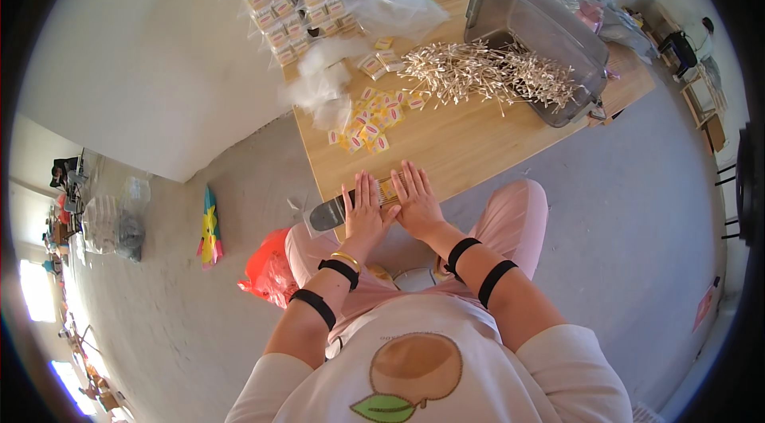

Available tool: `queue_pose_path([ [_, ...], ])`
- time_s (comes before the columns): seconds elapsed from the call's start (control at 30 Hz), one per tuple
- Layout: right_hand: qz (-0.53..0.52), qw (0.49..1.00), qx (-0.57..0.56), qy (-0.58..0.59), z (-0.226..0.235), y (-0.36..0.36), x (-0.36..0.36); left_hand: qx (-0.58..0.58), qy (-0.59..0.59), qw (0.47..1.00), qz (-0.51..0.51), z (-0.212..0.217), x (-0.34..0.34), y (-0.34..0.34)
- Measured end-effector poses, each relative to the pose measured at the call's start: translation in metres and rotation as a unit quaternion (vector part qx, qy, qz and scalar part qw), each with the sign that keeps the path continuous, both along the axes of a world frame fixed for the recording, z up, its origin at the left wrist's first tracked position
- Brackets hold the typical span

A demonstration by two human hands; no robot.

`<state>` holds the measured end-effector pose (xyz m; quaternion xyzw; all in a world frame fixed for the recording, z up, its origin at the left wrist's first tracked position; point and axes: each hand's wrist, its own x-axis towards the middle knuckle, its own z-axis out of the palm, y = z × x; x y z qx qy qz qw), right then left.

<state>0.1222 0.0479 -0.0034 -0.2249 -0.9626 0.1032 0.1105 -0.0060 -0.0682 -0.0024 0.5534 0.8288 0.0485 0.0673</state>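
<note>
My left hand (366, 212) lies palm down at the table's near edge, fingers stretched out. Beside it my right hand (418, 204) is also flat, thumbs close together. Between and partly under them shows a small pack of cotton swabs (388, 190), yellowish with thin sticks; the hands hide most of it. Left of my left hand is a dark grey, rounded flat object (325, 216) with clear plastic about it; its kind cannot be made out. Beyond my fingers lies a scatter of small yellow and white cards (368, 124).
A heap of loose cotton swabs (470, 72) spills from a tipped grey plastic bin (542, 17). Clear plastic bags (323, 76) lie at the table's left side, near stacked swab packs (279, 5). A red plastic bag (271, 272) is by my left leg.
</note>
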Motion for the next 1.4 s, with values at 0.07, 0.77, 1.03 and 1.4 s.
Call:
queue_pose_path([
  [0.07,-0.001,1.0,0.007,0.0,-0.002,-0.003,-0.002,0.011,-0.01,1.0,0.011,-0.002,0.002,0.001],
  [0.77,0.045,0.999,-0.007,-0.017,-0.004,-0.04,-0.044,-0.093,0.017,0.986,0.141,0.033,-0.06,-0.027],
  [1.03,0.066,0.996,-0.003,-0.059,0.002,-0.053,-0.054,0.011,-0.068,0.982,0.173,0.036,-0.06,-0.039],
  [1.4,0.092,0.994,-0.003,-0.057,0.002,-0.065,-0.062,0.097,-0.051,0.979,0.174,0.031,-0.055,-0.044],
])
